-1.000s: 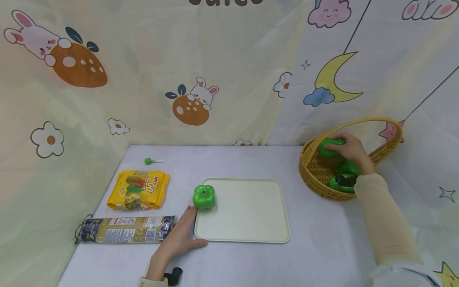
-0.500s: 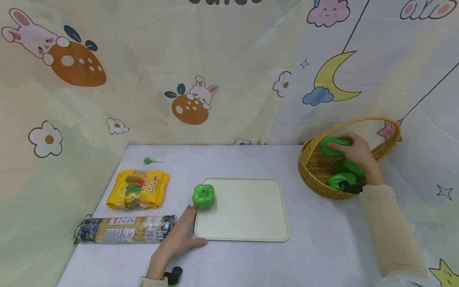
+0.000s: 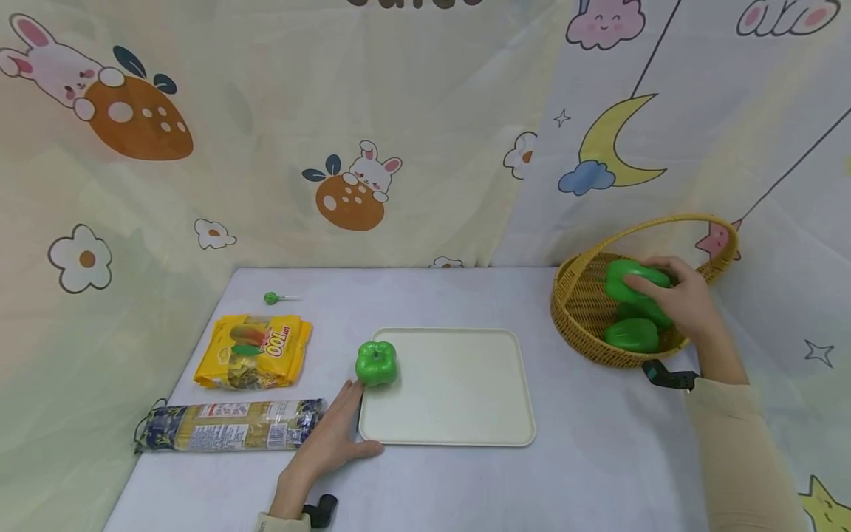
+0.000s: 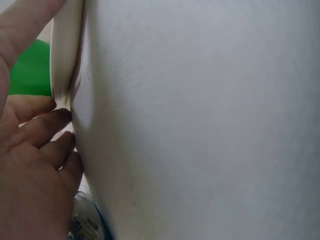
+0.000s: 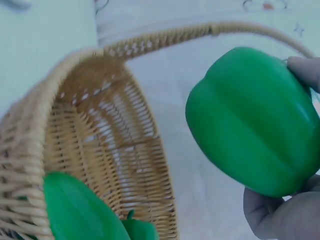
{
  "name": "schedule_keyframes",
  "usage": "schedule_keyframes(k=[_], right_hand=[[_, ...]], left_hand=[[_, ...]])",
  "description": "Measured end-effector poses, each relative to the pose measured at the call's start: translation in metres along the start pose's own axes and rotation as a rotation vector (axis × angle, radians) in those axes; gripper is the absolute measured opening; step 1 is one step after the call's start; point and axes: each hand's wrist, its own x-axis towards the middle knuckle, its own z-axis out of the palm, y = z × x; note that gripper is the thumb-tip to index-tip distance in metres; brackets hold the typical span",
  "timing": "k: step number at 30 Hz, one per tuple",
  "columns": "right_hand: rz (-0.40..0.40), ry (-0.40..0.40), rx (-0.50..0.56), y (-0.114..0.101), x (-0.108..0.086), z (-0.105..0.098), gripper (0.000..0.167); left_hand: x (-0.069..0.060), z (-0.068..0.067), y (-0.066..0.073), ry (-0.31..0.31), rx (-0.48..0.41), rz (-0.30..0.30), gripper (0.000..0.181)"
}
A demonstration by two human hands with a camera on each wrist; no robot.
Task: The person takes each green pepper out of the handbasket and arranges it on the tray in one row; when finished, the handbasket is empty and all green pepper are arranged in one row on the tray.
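Note:
My right hand (image 3: 685, 299) grips a green bell pepper (image 3: 631, 281) between thumb and fingers, over the wicker basket (image 3: 568, 325). In the right wrist view that bell pepper (image 5: 255, 122) shows large, apart from the basket's rim. Other green bell peppers (image 3: 631, 335) lie inside the basket, partly covered by the held one. At the left, my left hand (image 3: 335, 432) has its fingers extended along the left edge of a cream tray (image 3: 459, 388). The left wrist view shows its fingertips at the tray's side (image 4: 65, 55). One green bell pepper (image 3: 376, 363) sits on the tray's upper left corner.
Left of the tray lie a yellow snack bag (image 3: 255, 351) and a long pack of noodles (image 3: 226, 426). Behind them is a green lollipop (image 3: 271, 298). The basket's tall handle (image 3: 665, 219) arches above its opening. A printed cloth (image 3: 425, 111) hangs behind the white table (image 3: 585, 443).
My right hand has shifted right and toward me, carrying the bell pepper over the others in the basket. My left hand and the tray stay in place.

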Motion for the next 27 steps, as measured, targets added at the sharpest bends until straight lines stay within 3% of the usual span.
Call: schedule_keyframes(k=[11, 20, 27], right_hand=[[-0.034, 0.076, 0.161, -0.014, -0.038, 0.012, 0.037], [-0.098, 0.116, 0.502, -0.025, -0.051, 0.029, 0.026], [-0.094, 0.135, 0.523, -0.031, -0.056, 0.043, 0.023]], left_hand=[[-0.001, 0.0, 0.0, 0.004, 0.006, 0.007, 0.128], [-0.001, 0.0, 0.0, 0.009, 0.007, 0.004, 0.128], [0.0, 0.0, 0.001, 0.007, 0.009, 0.001, 0.128]])
